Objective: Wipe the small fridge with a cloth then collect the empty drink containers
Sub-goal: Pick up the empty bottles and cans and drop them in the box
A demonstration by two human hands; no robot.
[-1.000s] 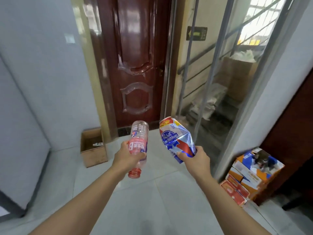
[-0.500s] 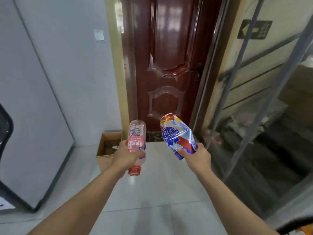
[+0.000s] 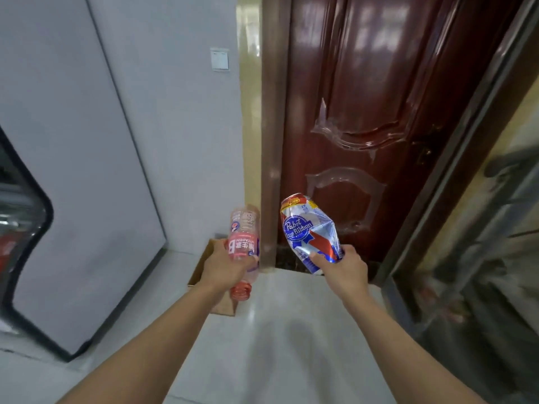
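Observation:
My left hand (image 3: 224, 268) grips an empty clear plastic bottle (image 3: 243, 228) with a pink label, held upside down so its neck points at the floor. My right hand (image 3: 344, 266) holds a crushed silver, blue and red beer can (image 3: 309, 228) by its lower end, tilted to the left. Both arms reach forward at chest height over the floor. A grey appliance with a black-rimmed front (image 3: 73, 199) stands at the left; I cannot tell if it is the fridge. No cloth is in view.
A brown cardboard box (image 3: 204, 269) sits on the white tiled floor (image 3: 277, 345) just beyond my left hand, against the wall. A dark red door (image 3: 379, 112) is straight ahead. A glass partition with a metal frame (image 3: 466, 228) runs along the right.
My view has swung left and I have moved closer to the door and box. The carton stack at the right has left the view. Both hands keep their hold.

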